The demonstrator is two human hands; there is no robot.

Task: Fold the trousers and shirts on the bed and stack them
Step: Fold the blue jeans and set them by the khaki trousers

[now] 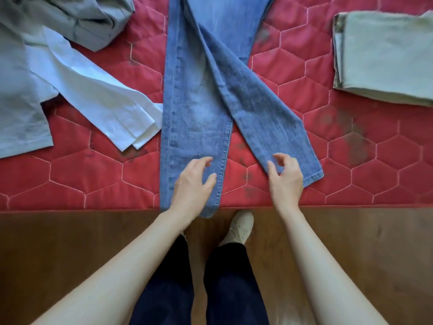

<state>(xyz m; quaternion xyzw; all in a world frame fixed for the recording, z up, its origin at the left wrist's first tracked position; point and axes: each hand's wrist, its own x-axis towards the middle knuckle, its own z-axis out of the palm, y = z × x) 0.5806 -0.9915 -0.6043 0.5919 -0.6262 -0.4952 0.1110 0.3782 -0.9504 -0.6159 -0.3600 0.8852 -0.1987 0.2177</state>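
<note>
Blue jeans (pixel 206 90) lie lengthwise on the red quilted bed (pixel 70 179), the two legs crossing in a V, with the left leg's hem hanging over the near edge. My left hand (pixel 192 186) hovers over the left leg near its hem, fingers loosely curled and holding nothing. My right hand (pixel 285 179) is above the right leg's hem, fingers spread and bent, with no cloth gripped. A folded pale green garment (pixel 384 57) lies at the right. A white shirt (pixel 93 95) and grey clothes (pixel 70 19) lie unfolded at the left.
The bed's near edge meets a brown wooden floor (pixel 70 254). My legs in dark trousers (pixel 199 289) and a light shoe (pixel 241 226) stand right against the bed. Bare quilt shows between the jeans and the folded garment.
</note>
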